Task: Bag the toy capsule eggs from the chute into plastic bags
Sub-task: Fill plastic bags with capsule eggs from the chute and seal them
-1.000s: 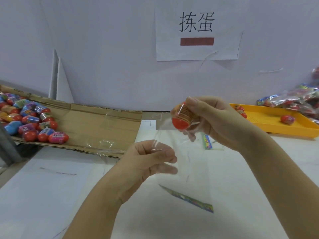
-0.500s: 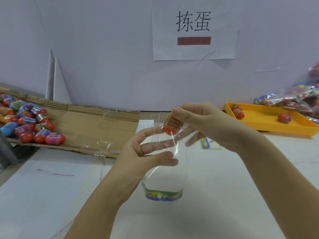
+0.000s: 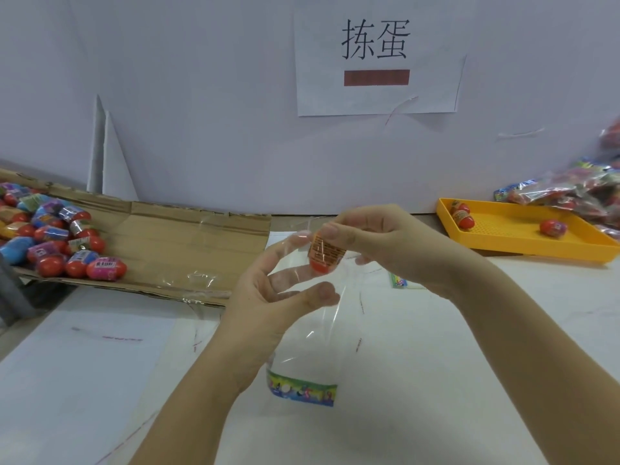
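My right hand (image 3: 385,243) pinches an orange-wrapped capsule egg with a red end (image 3: 324,256), red end down, at the mouth of a clear plastic bag (image 3: 312,350). My left hand (image 3: 268,293) grips the bag's upper edge, thumb in front and fingers behind the film. The bag hangs down over the table, a colourful printed strip (image 3: 302,391) at its bottom. A heap of wrapped eggs (image 3: 57,239) lies on the cardboard chute (image 3: 174,243) at the left.
A yellow tray (image 3: 523,243) at the right holds three eggs. Filled bags (image 3: 577,193) pile behind it. A small printed slip (image 3: 399,281) lies on the white table (image 3: 84,380). A white wall with a paper sign (image 3: 375,58) closes the back.
The bag has swung from lying slanted to hanging straight down, held wide by my left hand. My right hand has lowered the egg to the bag's mouth.
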`<action>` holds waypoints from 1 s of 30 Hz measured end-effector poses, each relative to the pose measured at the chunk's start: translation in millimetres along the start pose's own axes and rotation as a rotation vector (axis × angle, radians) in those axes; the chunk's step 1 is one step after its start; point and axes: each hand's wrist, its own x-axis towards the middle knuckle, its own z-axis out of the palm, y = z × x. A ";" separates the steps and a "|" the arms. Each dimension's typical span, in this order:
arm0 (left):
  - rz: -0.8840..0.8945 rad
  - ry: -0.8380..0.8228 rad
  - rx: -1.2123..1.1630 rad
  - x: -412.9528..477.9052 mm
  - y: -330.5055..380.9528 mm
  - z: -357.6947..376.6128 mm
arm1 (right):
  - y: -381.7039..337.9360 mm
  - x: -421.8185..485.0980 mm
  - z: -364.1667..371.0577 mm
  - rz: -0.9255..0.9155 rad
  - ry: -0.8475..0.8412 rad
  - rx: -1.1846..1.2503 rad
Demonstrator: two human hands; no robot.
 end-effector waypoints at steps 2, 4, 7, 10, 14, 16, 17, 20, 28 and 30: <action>0.006 0.002 0.013 0.1 -0.2 0.8 | 0.4 1.4 2.6 -0.036 0.011 0.025; 0.026 0.007 0.010 0.6 -1.8 1.6 | -0.4 2.1 5.9 -0.071 0.010 0.034; 0.046 0.025 -0.010 2.1 -5.2 3.3 | -0.4 4.0 9.6 -0.107 0.094 -0.044; 0.051 0.043 -0.051 3.1 -7.8 4.6 | 0.3 4.6 11.5 -0.101 0.189 -0.080; 0.050 0.046 -0.010 2.4 -8.4 4.8 | 0.2 4.1 14.4 -0.045 0.171 -0.168; 0.049 0.045 0.003 2.4 -8.7 4.8 | 0.2 4.3 14.5 -0.017 0.174 -0.235; 0.049 0.051 -0.006 2.6 -9.0 4.7 | 0.1 4.1 14.4 -0.017 0.186 -0.254; 0.046 0.102 -0.051 2.7 -8.9 4.3 | 0.0 3.5 16.2 -0.055 0.202 -0.283; 0.023 0.140 -0.169 5.3 -11.5 2.9 | 1.0 2.3 15.8 -0.085 0.022 -0.389; 0.023 0.146 -0.218 6.0 -9.2 3.0 | 1.5 2.9 15.4 -0.131 0.171 -0.235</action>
